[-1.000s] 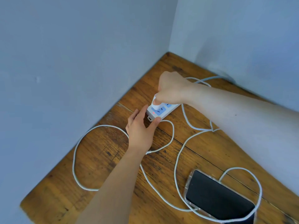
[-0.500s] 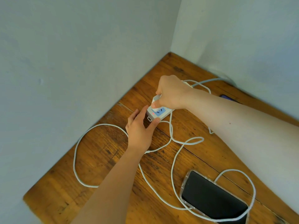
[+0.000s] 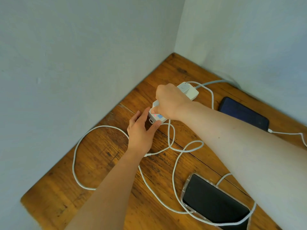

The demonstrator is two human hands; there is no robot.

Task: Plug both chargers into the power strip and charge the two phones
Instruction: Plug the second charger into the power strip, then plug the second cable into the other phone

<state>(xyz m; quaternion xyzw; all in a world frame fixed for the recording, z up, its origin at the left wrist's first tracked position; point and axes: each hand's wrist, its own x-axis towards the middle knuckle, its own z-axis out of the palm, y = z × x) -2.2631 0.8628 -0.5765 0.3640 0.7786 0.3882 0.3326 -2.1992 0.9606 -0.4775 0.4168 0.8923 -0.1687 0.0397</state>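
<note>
Boxy white power strip (image 3: 191, 92), grained wood table (image 3: 103, 156)

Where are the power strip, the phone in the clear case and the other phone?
power strip (image 3: 191, 92), head view, far end.
phone in the clear case (image 3: 214, 201), head view, screen.
other phone (image 3: 244, 115), head view, screen.

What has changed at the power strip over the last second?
The right hand, closed over a charger, has kept pressing it into the power strip, and the trailing cable slid nearer into a new loop. The view shifted, revealing a second phone and another charger already plugged in. The left hand still steadies the strip's end; the cased phone lies unmoved.
</note>
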